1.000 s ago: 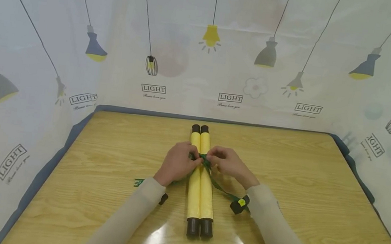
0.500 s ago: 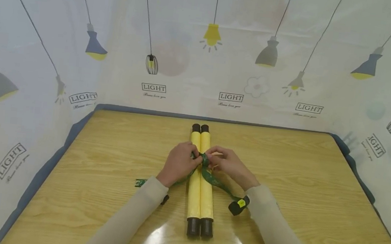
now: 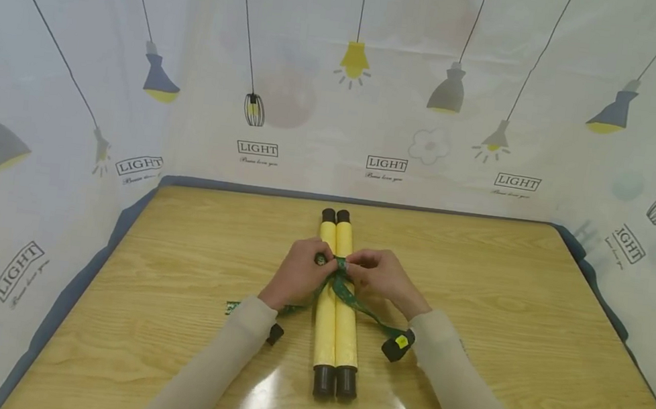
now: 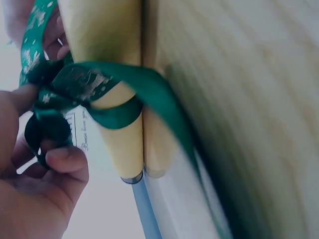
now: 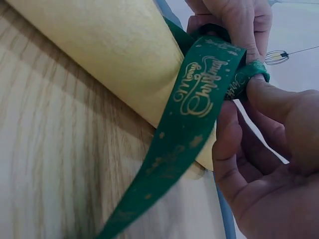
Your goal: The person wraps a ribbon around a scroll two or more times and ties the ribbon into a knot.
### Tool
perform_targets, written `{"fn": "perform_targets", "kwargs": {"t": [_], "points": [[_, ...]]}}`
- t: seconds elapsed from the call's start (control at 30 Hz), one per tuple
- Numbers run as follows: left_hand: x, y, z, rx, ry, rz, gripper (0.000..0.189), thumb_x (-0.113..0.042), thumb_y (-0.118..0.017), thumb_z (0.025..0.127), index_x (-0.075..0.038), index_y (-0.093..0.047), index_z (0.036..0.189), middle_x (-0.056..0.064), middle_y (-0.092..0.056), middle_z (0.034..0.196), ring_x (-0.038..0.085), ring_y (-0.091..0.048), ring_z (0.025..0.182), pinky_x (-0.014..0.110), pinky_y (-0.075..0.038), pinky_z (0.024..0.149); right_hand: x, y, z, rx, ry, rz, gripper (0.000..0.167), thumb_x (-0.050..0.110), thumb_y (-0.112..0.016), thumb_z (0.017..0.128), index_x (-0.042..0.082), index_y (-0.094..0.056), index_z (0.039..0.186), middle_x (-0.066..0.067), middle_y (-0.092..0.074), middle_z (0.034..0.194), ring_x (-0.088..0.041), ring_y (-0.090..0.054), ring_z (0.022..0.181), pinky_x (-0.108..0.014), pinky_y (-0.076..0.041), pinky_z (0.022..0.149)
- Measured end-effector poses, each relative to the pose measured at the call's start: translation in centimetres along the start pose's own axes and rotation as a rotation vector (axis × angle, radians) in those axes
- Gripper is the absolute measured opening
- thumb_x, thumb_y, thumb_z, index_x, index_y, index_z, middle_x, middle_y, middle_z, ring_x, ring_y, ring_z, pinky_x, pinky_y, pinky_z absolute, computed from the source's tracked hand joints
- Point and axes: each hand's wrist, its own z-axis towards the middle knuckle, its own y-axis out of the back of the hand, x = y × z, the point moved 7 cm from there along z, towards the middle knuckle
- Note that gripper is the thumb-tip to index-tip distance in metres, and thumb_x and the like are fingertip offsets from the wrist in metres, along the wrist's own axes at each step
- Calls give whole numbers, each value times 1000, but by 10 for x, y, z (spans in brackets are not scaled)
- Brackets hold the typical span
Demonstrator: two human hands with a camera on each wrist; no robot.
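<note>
Two yellow tubes [image 3: 336, 327] with black end caps lie side by side on the table, pointing away from me. A green ribbon [image 3: 352, 296] printed with gold lettering circles them and crosses over itself on top. My left hand [image 3: 294, 271] pinches a small loop of ribbon, seen curled at the thumb in the left wrist view as a ribbon loop [image 4: 54, 130]. From the other side my right hand [image 3: 386, 280] pinches a folded part of the ribbon [image 5: 204, 89] between thumb and fingers. Parts of the knot are hidden behind the fingers.
One ribbon tail [image 3: 233, 308] runs left under the left forearm; the other slopes right toward a black wrist device [image 3: 397, 345] with a yellow mark. The wooden table [image 3: 511, 300] ends at a printed curtain [image 3: 313, 122] on the far side and both flanks.
The ribbon between the hands has shifted and folded differently as the right fingers moved slightly. The right-hand tail, narrow at first, now shows a broader face. The tubes stay in place.
</note>
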Motion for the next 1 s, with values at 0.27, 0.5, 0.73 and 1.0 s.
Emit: {"fn": "perform_targets", "kwargs": {"t": [0.27, 0.5, 0.73, 1.0], "points": [[10, 11, 4, 73, -23, -68, 10, -23, -77, 94, -16, -73, 87, -2, -71, 93, 12, -62, 82, 28, -53, 73, 11, 6, 0, -45, 107, -111, 8, 19, -69, 99, 12, -74, 102, -6, -75, 100, -33, -69, 91, -36, -57, 71], [13, 28, 1, 149, -48, -128, 18, -13, -82, 88, -18, -75, 103, 0, -72, 104, 16, -64, 86, 33, -54, 74, 16, 22, -2, -66, 191, -200, 19, 23, -68, 101, 10, -74, 113, -8, -75, 101, -38, -69, 91, -37, -58, 67], [17, 41, -1, 141, -39, -89, 25, -7, -76, 92, -14, -75, 115, 4, -73, 113, 17, -66, 97, 32, -58, 83, 15, 39, -6, -108, 237, -338, 17, 28, -67, 101, 16, -78, 107, -3, -76, 100, -25, -68, 85, -33, -54, 67], [32, 47, -7, 175, 19, -142, 20, -16, -72, 97, -16, -76, 117, 2, -73, 113, 14, -68, 96, 32, -58, 82, 2, 57, -16, -174, 211, -367, 18, 30, -68, 100, 16, -78, 105, -3, -75, 100, -16, -64, 87, -33, -53, 73]]}}
